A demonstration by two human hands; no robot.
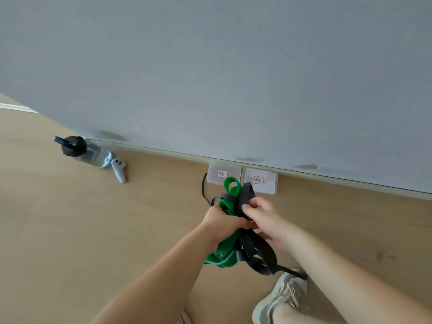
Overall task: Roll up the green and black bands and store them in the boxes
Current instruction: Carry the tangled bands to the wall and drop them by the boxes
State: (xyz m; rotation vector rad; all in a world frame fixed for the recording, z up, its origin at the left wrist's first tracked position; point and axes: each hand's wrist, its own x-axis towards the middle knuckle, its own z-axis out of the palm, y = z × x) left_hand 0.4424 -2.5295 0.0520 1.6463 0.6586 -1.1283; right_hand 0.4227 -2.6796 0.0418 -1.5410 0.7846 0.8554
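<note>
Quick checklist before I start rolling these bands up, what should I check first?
1. Grip secure: left hand holds the green band, right hand pinches the black band: ok.
2. The two bands separated: not ok, they are tangled into one bundle.
3. Boxes in sight ahead: left box and right box sit side by side: ok.
4. Boxes open to receive a roll: cannot tell.
5. Which box takes which colour: cannot tell, the labels are too small to read.
6. Loose ends clear of feet: not ok, a black strand hangs right by the shoe.
</note>
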